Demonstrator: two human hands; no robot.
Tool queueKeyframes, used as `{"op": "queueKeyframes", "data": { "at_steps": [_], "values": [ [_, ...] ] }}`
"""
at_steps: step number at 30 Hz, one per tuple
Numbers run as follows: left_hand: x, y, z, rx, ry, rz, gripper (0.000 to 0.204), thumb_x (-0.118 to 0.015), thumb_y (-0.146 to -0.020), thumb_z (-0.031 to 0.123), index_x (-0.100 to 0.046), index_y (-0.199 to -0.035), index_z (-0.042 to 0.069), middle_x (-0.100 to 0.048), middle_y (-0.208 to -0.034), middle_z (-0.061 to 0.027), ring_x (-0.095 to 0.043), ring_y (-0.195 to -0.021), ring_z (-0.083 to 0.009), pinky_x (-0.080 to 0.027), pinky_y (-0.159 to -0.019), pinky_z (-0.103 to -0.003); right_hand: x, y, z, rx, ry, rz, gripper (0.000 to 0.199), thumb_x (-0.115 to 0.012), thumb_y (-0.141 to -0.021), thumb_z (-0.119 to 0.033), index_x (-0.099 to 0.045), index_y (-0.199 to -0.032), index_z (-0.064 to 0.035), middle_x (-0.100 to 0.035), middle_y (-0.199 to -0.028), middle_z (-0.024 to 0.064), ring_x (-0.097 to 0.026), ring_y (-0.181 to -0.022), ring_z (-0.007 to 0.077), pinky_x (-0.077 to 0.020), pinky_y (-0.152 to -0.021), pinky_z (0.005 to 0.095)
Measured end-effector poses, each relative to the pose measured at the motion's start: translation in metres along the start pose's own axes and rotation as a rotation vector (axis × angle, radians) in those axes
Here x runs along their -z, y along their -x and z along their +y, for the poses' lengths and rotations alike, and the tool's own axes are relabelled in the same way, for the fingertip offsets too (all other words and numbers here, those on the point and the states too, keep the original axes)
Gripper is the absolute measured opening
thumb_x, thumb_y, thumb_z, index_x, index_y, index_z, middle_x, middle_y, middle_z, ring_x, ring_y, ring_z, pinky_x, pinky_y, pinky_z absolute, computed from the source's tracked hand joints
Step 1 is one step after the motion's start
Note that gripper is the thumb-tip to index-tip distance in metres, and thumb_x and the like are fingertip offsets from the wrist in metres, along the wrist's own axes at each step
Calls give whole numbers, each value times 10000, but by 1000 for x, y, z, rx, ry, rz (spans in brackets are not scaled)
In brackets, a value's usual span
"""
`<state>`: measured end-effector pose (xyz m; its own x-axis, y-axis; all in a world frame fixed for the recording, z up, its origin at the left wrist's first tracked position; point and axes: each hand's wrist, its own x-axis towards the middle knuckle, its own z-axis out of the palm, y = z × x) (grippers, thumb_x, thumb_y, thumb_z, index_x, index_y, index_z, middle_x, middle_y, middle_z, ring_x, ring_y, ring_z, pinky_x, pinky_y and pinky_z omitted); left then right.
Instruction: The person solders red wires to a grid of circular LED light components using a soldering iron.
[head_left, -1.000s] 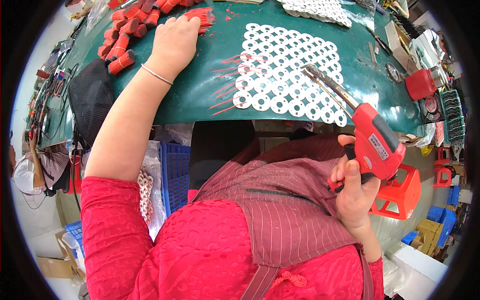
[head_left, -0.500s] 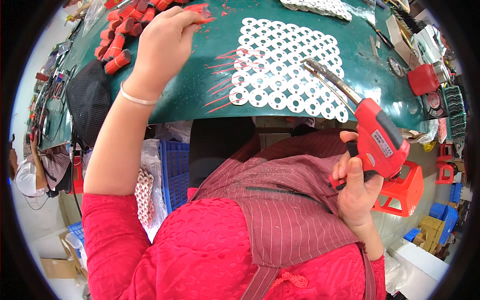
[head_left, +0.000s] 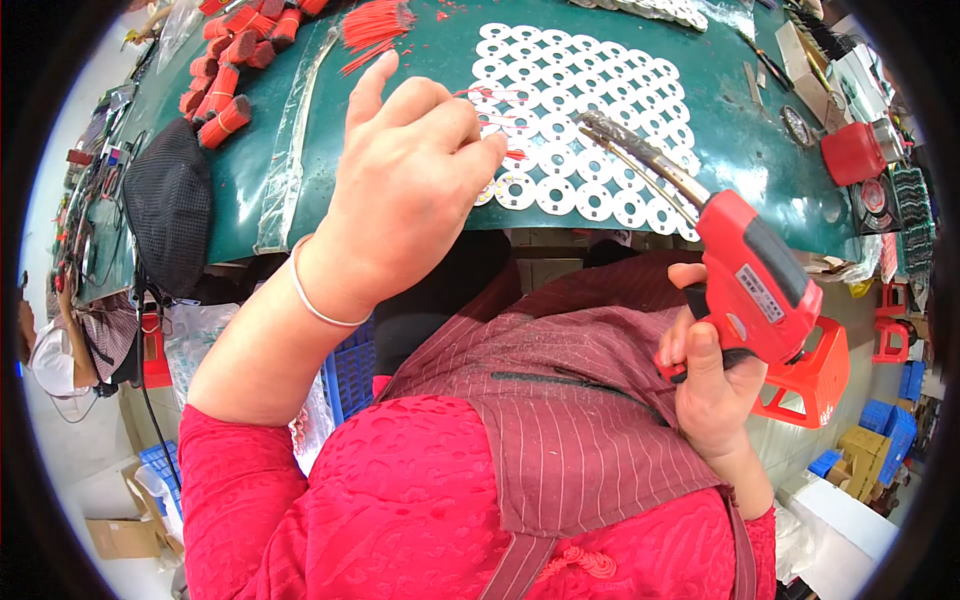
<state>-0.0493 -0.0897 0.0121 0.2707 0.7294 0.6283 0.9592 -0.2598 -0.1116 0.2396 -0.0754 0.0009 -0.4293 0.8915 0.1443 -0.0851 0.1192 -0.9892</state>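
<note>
Gripping a red soldering gun [head_left: 755, 275], the right hand [head_left: 715, 390] angles its metal tip across the panel of white ring-shaped circuit boards [head_left: 557, 138] on the table [head_left: 240, 195]; a careless dip could scorch boards or dislodge thin red wires [head_left: 516, 155]. Curled left hand [head_left: 410, 180], near the panel's left edge: any grip unclear. Blue crate [head_left: 352, 375] below: contents hidden.

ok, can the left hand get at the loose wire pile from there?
Probably yes: the left hand is close, one fingertip toward the loose wire pile, with nothing visible between. The soldering gun is well aside, in the right hand.
</note>
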Motion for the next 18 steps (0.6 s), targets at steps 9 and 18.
{"op": "queueKeyframes", "data": {
  "at_steps": [9, 18],
  "values": [
    [-7, 5, 0, 12, 42, -48, 164, -730, -697, 75, -724, -841, 154, -550, -734, 16, -581, -818, -187, -387, -1024, -502, -1, -5, 3, 24, 66, -116, 504, -630, -958, -270, -440, -1321, 24, -570, -1226, 166, -500, -642, 76, -481, -570, 255],
    [-10, 8, -3, 7, 41, -26, 177, -718, -684, 74, -726, -839, 157, -560, -756, 22, -583, -823, -185, -376, -1037, -501, -2, -5, 7, 23, 100, -146, 485, -616, -965, -199, -409, -1336, 36, -578, -1129, 182, -518, -635, 83, -490, -564, 248]
  ]
}}
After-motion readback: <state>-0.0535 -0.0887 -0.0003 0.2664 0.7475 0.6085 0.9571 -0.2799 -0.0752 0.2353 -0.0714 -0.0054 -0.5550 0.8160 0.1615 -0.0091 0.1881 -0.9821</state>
